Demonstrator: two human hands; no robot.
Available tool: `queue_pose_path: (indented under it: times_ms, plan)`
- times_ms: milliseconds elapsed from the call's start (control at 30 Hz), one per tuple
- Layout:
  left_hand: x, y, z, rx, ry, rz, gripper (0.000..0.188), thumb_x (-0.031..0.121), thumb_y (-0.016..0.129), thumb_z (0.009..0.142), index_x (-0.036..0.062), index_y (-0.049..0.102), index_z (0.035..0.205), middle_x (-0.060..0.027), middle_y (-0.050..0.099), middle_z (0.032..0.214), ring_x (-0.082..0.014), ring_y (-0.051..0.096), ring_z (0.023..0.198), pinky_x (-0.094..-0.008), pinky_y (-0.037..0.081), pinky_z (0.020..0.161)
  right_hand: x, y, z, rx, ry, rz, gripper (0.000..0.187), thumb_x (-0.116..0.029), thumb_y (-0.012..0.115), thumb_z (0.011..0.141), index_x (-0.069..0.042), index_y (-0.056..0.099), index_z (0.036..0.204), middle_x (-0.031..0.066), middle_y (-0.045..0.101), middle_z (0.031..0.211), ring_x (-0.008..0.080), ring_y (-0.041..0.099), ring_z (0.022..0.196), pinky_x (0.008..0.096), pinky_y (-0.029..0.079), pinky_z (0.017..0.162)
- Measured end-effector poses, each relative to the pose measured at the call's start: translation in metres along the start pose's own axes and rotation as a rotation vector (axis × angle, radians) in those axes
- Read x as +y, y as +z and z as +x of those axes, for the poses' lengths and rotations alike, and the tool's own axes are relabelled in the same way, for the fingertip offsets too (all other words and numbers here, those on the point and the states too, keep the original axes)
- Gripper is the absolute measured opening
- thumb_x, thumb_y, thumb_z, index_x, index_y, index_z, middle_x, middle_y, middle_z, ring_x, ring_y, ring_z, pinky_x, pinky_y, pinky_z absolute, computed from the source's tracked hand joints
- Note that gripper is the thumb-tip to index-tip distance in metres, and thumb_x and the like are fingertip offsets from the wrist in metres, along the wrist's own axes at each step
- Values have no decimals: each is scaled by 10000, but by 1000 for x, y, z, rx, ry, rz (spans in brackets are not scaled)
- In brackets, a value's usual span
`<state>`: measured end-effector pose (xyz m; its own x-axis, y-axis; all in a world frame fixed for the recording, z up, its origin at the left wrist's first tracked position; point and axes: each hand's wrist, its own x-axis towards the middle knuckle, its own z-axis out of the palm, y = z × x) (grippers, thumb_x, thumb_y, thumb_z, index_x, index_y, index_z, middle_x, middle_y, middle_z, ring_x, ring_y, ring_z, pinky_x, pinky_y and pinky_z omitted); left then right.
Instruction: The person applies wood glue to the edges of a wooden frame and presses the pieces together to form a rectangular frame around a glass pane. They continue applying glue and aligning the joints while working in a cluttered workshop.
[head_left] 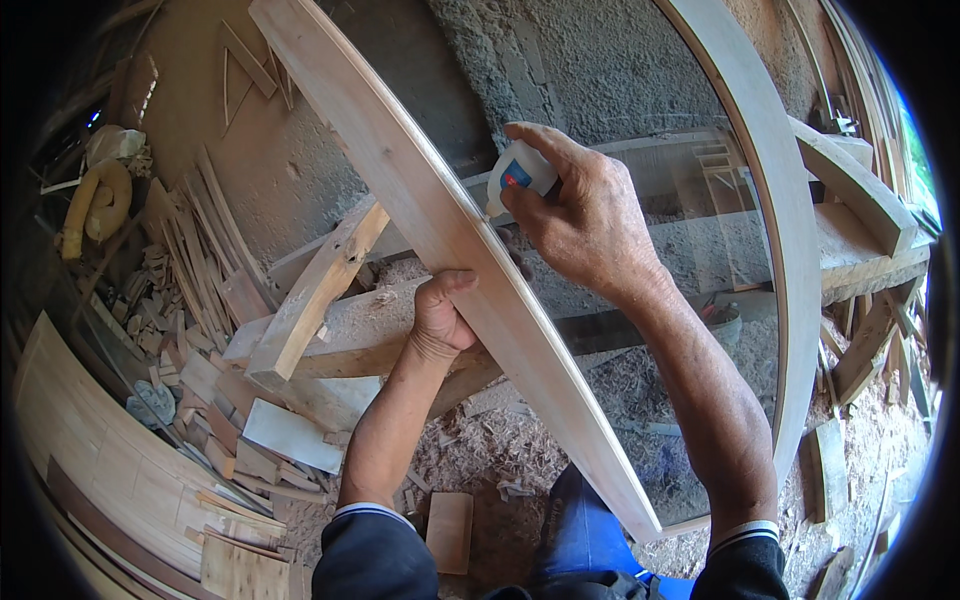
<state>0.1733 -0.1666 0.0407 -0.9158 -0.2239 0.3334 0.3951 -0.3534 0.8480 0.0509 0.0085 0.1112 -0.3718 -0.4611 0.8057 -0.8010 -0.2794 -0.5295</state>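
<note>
My left hand point(445, 310) grips a pale wooden rail point(430, 205) of a glazed frame. Its thumb lies over the rail's face, and its fingertips partly show through the glass on the other side. In my right hand point(595, 220) is a small white squeeze bottle point(524, 168) with a blue and red label, tipped nozzle down at the rail's inner edge. Whether anything flows from the nozzle is too small to tell. The clear glass pane point(640, 390) spans from this rail to a curved wooden rail point(775, 190) on the right. The frame stands tilted before me.
A rough timber beam point(320, 290) and a dusty plank bench lie behind the frame. Wood offcuts point(190, 370) are heaped at left, beside a coiled yellow hose point(97, 210). Shavings point(490, 440) cover the floor. Curved wooden pieces point(860, 185) rest on a bench at right.
</note>
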Motion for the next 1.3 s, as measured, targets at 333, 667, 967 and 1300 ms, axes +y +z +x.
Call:
queue_pose_path:
  times_ms: [333, 667, 967, 1300]
  plan:
    - [-1, 1, 0, 23, 19, -5, 575, 181, 692, 722, 28, 534, 1254, -156, 656, 1065, -304, 671, 1004, -456, 549, 917, 3, 6, 5, 43, -138, -106, 483, -150, 598, 895, -22, 519, 1354, 268, 691, 1038, 324, 729, 906, 441, 617, 795]
    - [-2, -2, 0, 48, 22, -20, 562, 180, 680, 725, 43, 539, 1251, -137, 660, 1049, -295, 675, 1004, -463, 559, 916, 4, 4, -4, 14, -61, 39, 466, -137, 628, 904, -30, 524, 1345, 262, 697, 1007, 313, 735, 887, 440, 623, 769]
    - [-2, -2, -1, 54, 24, 1, 569, 211, 671, 741, 28, 533, 1262, -160, 660, 1061, -293, 679, 991, -459, 568, 899, 8, 7, -14, 56, -71, 60, 451, -100, 635, 885, -35, 541, 1321, 243, 697, 1014, 297, 736, 865, 411, 621, 767]
    - [-1, 4, -1, 50, 17, 5, 607, 246, 661, 739, 14, 516, 1281, -200, 648, 1088, -301, 673, 1014, -443, 571, 902, 12, 9, -25, 77, -84, 86, 439, -58, 639, 826, 0, 560, 1254, 271, 689, 949, 390, 708, 888, 464, 562, 799]
